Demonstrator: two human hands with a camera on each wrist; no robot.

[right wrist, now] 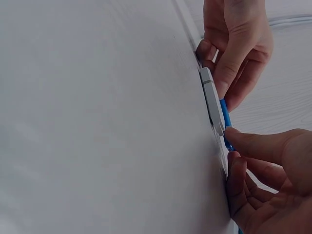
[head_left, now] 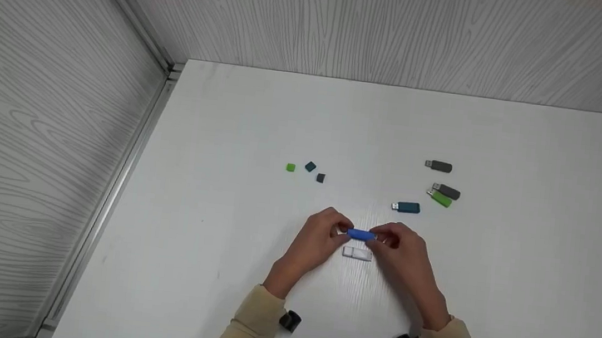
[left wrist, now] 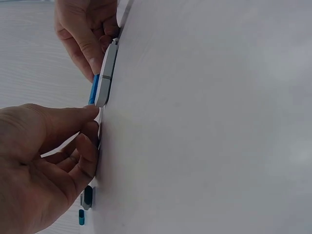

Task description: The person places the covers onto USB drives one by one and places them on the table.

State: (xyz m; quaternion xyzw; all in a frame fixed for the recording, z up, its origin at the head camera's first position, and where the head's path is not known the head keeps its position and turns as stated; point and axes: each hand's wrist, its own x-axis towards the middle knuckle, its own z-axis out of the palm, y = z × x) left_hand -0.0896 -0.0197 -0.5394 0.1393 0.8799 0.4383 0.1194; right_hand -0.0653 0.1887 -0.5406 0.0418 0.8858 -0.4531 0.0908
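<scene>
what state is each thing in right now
blue stick, pinched at both ends, cap unclear
left hand, pinching blue stick
right hand, pinching blue stick
white stick, plug covered, lying flat
teal stick, uncapped
green stick, uncapped
far grey stick, uncapped
near grey stick, uncapped
green cap, off
teal cap, off
grey cap, off

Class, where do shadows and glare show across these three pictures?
Head view: a soft shadow beside the right hand; left wrist view: dimmer, pale glare patches on the tabletop; right wrist view: also dim, a darker shadow near the same hand.
</scene>
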